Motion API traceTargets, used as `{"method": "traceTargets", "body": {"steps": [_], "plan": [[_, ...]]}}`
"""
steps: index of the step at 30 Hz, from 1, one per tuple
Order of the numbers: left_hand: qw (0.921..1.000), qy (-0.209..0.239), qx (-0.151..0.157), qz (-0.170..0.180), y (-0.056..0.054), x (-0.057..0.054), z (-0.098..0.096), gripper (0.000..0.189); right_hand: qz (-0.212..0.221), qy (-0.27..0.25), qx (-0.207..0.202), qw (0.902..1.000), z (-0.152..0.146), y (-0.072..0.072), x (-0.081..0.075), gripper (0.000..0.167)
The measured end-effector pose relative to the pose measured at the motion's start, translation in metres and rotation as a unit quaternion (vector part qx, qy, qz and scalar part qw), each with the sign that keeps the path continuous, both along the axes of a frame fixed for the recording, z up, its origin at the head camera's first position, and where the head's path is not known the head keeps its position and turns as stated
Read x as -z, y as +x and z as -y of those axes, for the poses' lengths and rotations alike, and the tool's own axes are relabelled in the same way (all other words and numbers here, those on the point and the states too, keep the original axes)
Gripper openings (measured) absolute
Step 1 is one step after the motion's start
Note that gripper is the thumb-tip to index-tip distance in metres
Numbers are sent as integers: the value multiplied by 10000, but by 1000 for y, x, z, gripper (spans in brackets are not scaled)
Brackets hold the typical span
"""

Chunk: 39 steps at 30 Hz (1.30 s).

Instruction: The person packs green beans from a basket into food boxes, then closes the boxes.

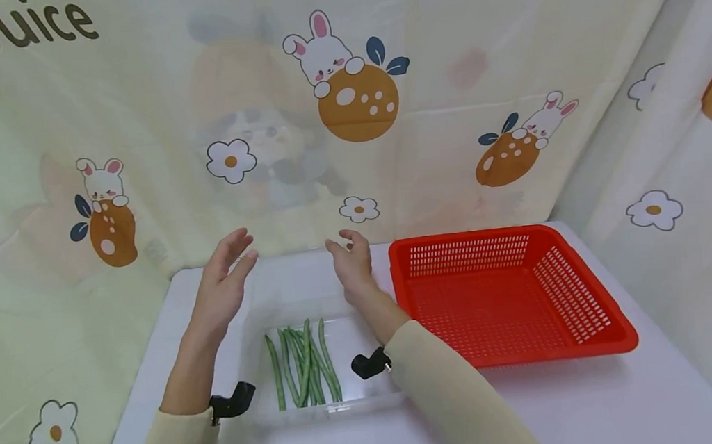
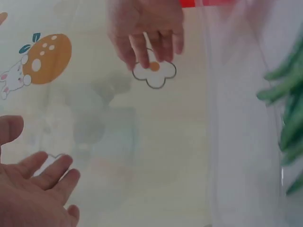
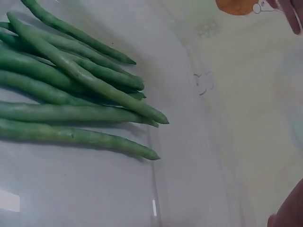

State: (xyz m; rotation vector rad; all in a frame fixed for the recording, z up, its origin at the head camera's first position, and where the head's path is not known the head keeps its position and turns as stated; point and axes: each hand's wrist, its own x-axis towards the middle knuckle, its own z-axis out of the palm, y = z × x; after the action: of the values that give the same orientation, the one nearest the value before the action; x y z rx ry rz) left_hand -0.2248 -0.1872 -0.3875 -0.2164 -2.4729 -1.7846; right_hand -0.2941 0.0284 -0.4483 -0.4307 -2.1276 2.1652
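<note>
Several long green beans (image 1: 304, 365) lie side by side, some crossing, in a clear plastic tray (image 1: 369, 388) on the table. My left hand (image 1: 222, 281) is raised above the tray's back left corner, fingers extended and holding nothing. Over the back right side of the tray hovers my right hand (image 1: 353, 260), its fingers relaxed and nothing in them. In the left wrist view, the right hand (image 2: 147, 28) shows its fingers spread loosely, facing the left hand (image 2: 38, 189). From the right wrist, the bean tips (image 3: 151, 118) appear close up near the tray wall.
A red plastic basket (image 1: 475, 296) with slotted sides stands right of the tray, its inside bare. The white table (image 1: 534, 417) ends at a printed curtain (image 1: 279, 207) that hangs behind and on both sides. Black wrist mounts (image 1: 235, 401) stick out from both sleeves.
</note>
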Motion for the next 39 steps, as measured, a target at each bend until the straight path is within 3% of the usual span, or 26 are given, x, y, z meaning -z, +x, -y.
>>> {"method": "traceTargets", "body": {"steps": [3, 7, 11, 15, 21, 26, 33, 39], "plan": [[9994, 247, -95, 207, -16, 6, -9, 60, 136, 450, 385, 9982, 4, -5, 9, 46], [9953, 9, -564, 790, -40, 32, -7, 63, 204, 1744, 762, 9815, 10, -14, 18, 51], [9816, -636, -1164, 1373, -56, 68, 1, 66, 575, 2572, 568, 9630, 12, -19, 19, 58], [9701, -1210, -1273, 1676, -61, 88, 2, 68, 1115, 2757, 331, 9542, 7, -23, 20, 57], [9578, -1536, -951, 2236, -63, 97, -2, 74, 1593, 2215, -160, 9619, -2, -18, 17, 69], [9520, -1691, -884, 2394, -62, 100, -3, 75, 1887, 1996, -351, 9609, -5, -12, 15, 73], [9546, -1727, -852, 2273, -60, 99, -5, 71, 1933, 2007, -413, 9595, -5, -13, 19, 72], [9584, -1924, -1007, 1850, -62, 103, -4, 65, 1727, 2582, -401, 9497, -3, -14, 21, 68]]}}
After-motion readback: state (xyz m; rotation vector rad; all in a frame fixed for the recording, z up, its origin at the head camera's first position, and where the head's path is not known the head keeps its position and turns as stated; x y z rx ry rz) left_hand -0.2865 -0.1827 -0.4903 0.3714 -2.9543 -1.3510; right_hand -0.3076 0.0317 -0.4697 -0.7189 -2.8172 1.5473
